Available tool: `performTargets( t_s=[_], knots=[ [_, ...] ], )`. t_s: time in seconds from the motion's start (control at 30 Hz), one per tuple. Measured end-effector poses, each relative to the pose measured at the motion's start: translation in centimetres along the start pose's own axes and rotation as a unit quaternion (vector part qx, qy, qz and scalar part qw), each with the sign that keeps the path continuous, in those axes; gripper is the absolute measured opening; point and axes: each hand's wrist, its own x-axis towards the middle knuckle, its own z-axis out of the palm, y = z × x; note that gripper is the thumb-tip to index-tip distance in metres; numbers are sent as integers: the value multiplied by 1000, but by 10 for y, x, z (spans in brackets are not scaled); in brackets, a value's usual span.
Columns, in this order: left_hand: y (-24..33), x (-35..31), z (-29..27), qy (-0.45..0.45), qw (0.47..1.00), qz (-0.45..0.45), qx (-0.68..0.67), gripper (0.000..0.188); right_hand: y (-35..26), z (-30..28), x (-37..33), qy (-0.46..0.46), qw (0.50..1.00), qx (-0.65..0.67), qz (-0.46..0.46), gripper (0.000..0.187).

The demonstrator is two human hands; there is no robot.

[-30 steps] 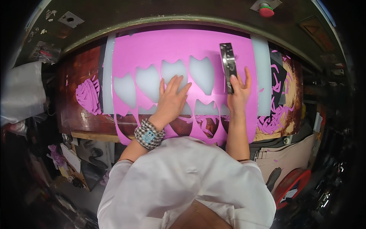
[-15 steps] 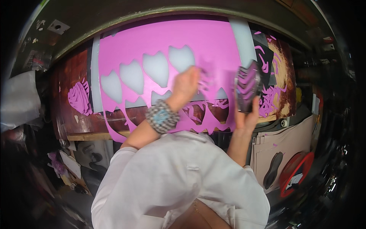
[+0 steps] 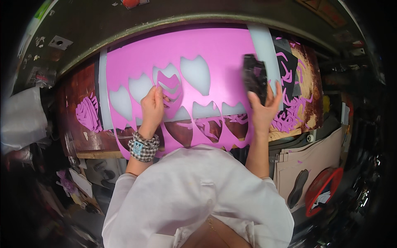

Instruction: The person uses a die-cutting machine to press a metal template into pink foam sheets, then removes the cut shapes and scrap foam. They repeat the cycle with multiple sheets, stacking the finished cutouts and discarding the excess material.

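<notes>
My left hand pinches a cut pink piece with V-shaped slits, held above a pink sheet. In my right hand is a dark cutting die, blurred by motion, over the right part of the sheet. My thumb is on its near left side; the fingers are on its right. Two rows of shield-shaped holes run through the sheet, showing a pale board and reddish wood below. The sheet's near edge hangs over the table edge towards me.
A stack of cut pink pieces lies at the left. Pink scraps and black sheets cover the right end. A dark green machine beam spans the far side. Below right are beige sheets and a red ring-shaped object.
My left hand has moved left, carrying the cut piece. The die has shifted left and slightly away, and has turned: the pink strips that filled its face are now mostly out of sight.
</notes>
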Motion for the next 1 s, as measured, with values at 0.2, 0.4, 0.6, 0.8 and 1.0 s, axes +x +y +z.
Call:
performTargets(
  t_s=[0.2,0.4,0.6,0.8,1.0],
  knots=[
    [-21,9,-67,96,988,-76,-93,35,34,83,31,-31,960,-269,-73,95],
    [-72,-1,-150,146,980,-121,54,30,51,101,87,-47,994,-92,32,96],
    [-106,22,-149,187,944,18,271,19,0,141,210,87,883,-372,-273,81],
    [-114,95,-132,205,918,-14,339,24,8,199,255,117,882,-364,-277,108],
    [-109,119,-133,209,911,-42,354,25,11,163,239,71,871,-393,-286,100]
  ],
)
